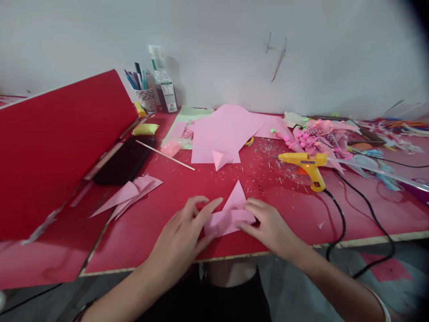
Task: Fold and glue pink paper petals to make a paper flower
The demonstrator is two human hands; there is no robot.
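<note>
While my left hand (182, 232) and right hand (268, 226) press flat, grip unclosed, on the pink paper (231, 214) near the bench (301, 214) edge, uneven pressure could skew the crease.

Plain white wall (234, 40) behind red-topped table (161, 223); grey floor (301, 290) below; big red board (56, 143) leans at left.

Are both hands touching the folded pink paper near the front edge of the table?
Touching. The head view shows the left hand with fingers lying across the folded pink paper's left edge, and the right hand pressing its fingertips on the right edge.
</note>
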